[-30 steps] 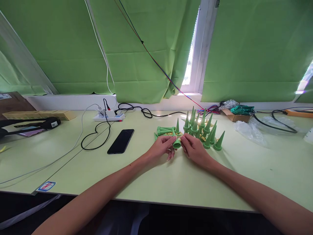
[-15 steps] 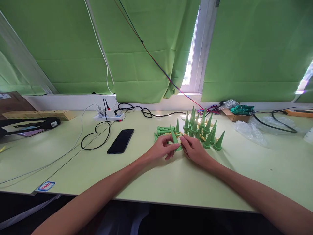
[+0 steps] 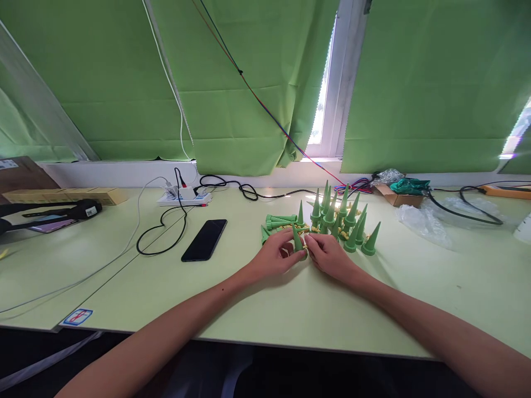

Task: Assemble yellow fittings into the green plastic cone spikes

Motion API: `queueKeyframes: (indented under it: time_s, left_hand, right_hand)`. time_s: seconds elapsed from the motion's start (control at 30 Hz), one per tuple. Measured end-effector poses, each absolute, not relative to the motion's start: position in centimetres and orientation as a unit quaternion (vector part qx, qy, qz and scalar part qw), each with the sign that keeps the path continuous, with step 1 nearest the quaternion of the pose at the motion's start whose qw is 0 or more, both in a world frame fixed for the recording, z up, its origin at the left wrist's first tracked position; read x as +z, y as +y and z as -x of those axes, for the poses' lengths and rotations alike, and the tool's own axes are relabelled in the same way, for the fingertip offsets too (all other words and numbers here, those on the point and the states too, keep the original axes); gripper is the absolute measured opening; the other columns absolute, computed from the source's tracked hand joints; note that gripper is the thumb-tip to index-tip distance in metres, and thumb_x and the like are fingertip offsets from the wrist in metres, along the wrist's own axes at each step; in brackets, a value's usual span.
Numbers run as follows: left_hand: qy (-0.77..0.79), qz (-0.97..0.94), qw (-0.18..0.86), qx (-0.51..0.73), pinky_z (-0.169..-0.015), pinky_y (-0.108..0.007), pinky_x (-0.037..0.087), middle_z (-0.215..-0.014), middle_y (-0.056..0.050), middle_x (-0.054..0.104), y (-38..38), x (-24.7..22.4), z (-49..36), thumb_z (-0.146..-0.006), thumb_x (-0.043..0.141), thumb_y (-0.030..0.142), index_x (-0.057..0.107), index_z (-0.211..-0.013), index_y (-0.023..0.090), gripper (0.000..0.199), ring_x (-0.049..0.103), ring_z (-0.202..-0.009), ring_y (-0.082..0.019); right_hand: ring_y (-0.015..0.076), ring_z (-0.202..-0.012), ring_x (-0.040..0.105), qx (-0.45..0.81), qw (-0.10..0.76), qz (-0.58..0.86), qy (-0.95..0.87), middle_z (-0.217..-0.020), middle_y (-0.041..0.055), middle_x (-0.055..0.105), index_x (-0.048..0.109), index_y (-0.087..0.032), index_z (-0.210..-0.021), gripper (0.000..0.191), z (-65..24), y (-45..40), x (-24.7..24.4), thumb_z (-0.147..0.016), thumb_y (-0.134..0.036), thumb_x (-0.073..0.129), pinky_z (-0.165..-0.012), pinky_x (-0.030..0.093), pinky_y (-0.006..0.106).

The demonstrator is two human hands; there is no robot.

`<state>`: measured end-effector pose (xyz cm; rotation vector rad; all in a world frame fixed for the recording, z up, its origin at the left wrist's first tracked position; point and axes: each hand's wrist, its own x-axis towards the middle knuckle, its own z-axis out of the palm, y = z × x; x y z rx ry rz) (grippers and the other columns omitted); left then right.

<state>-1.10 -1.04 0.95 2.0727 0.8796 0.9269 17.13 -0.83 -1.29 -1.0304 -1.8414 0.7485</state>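
Observation:
My left hand (image 3: 274,256) is closed around a green plastic cone-shaped spike (image 3: 297,240), its tip up and leaning slightly left. Close beside it, the fingers of my right hand (image 3: 333,260) are pinched on a small yellow piece (image 3: 306,247) near the spike's lower end. Whether the piece touches the spike is hard to make out. Behind my right hand, several green spikes (image 3: 330,214) stand upright on their wide collars. More green spikes (image 3: 282,220) lie on their sides behind my left hand. Small yellow pieces (image 3: 344,235) are scattered among the spikes.
A black phone (image 3: 204,240) lies left of my hands on the pale green table (image 3: 257,309). Behind it are a white power strip (image 3: 185,197) and black cables. A small cardboard box (image 3: 399,198) and clear plastic wrap (image 3: 425,224) lie at the right.
The spike in my left hand has come down a little, and its tip sits lower. My right fingers have shifted slightly left and down beside its lower end.

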Motion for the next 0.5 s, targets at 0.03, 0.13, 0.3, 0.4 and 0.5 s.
queueKeyframes:
  time_s: [0.03, 0.13, 0.3, 0.4, 0.5]
  left_hand:
    - [0.34, -0.808, 0.326, 0.354, -0.054, -0.021, 0.044, -0.095, -0.004, 0.058, -1.03, 0.86, 1.14, -0.089, 0.063, 0.039, 0.067, -0.097, 0.017, 0.024, 0.052, -0.066, -0.009]
    - [0.336, -0.827, 0.282, 0.35, -0.053, -0.021, 0.045, -0.098, -0.005, 0.056, -1.0, 0.69, 1.35, -0.09, 0.061, 0.037, 0.066, -0.091, 0.016, 0.021, 0.051, -0.066, -0.01]
    - [0.301, -0.848, 0.252, 0.357, -0.053, -0.021, 0.046, -0.099, -0.006, 0.055, -0.9, 0.64, 1.58, -0.092, 0.059, 0.035, 0.063, -0.087, 0.018, 0.018, 0.052, -0.069, -0.01]
    - [0.293, -0.855, 0.241, 0.354, -0.054, -0.022, 0.046, -0.102, -0.006, 0.055, -0.79, 0.53, 1.64, -0.093, 0.058, 0.034, 0.063, -0.093, 0.019, 0.016, 0.052, -0.068, -0.01]
    - [0.285, -0.865, 0.227, 0.346, -0.056, -0.023, 0.047, -0.108, -0.007, 0.055, -0.72, 0.36, 1.73, -0.094, 0.057, 0.033, 0.064, -0.1, 0.019, 0.016, 0.052, -0.066, -0.009]
  right_hand:
    - [0.0119, -0.049, 0.03, 0.294, 0.436, 0.415, -0.742, -0.049, -0.0049, 0.032, 0.03, -0.023, -0.061, 0.044, -17.14, -0.78, -1.3, -0.1, -0.041, 0.037, -0.049, 0.024, 0.028]
    - [0.0122, -0.051, 0.03, 0.276, 0.436, 0.417, -0.748, -0.05, -0.0045, 0.032, 0.029, -0.022, -0.06, 0.043, -17.13, -0.66, -1.35, -0.099, -0.039, 0.037, -0.051, 0.025, 0.028]
    - [0.0122, -0.054, 0.029, 0.261, 0.44, 0.413, -0.753, -0.053, -0.0043, 0.031, 0.028, -0.022, -0.061, 0.041, -17.12, -0.57, -1.48, -0.098, -0.037, 0.037, -0.053, 0.024, 0.028]
    - [0.0119, -0.053, 0.029, 0.27, 0.435, 0.414, -0.753, -0.051, -0.0044, 0.031, 0.028, -0.022, -0.06, 0.041, -17.12, -0.61, -1.4, -0.097, -0.036, 0.037, -0.052, 0.023, 0.029]
    - [0.0116, -0.051, 0.029, 0.272, 0.427, 0.416, -0.755, -0.049, -0.0042, 0.032, 0.028, -0.022, -0.058, 0.041, -17.13, -0.65, -1.22, -0.096, -0.035, 0.037, -0.052, 0.023, 0.029]
